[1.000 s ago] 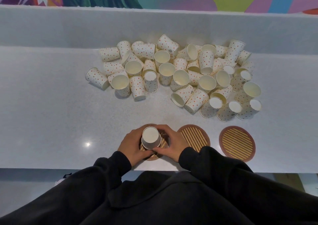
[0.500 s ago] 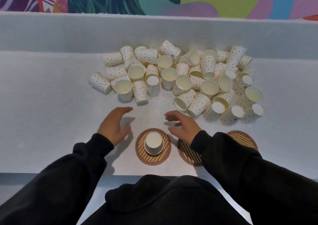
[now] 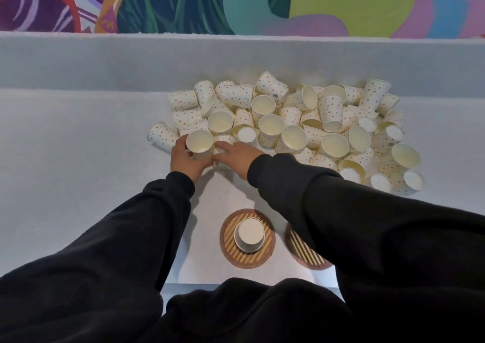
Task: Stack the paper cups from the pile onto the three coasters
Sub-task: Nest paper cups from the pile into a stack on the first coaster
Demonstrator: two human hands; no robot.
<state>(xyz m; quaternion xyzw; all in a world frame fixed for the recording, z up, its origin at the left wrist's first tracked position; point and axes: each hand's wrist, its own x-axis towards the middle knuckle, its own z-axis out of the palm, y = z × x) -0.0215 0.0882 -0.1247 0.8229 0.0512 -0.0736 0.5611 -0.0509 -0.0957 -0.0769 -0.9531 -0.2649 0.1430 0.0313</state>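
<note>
**Both hands at the near left edge of the cup pile**

The left hand grips a held cup at the near left corner of the pile. Its fingers and thumb are curled round the cup's dotted wall, and the open mouth is tipped up toward the camera. Just to the right, the right hand reaches in with its fingers stretched out fairly straight and close together. The fingertips touch a neighbouring cup that lies right beside the held one, and they do not wrap round it.

The pile is a loose heap of white paper cups with coloured dots, spread across the far middle and right of the pale grey counter. Some cups lie on their sides, some stand mouth up and some show their bases.

Near the counter's front edge, the left coaster, round with a brown rim and striped slats, carries one upturned cup standing base up at its centre. To the right of it, the middle coaster is bare where it shows, and the right black sleeve covers part of it.

Behind the pile runs a raised ledge, with a bright mural above it.
</note>
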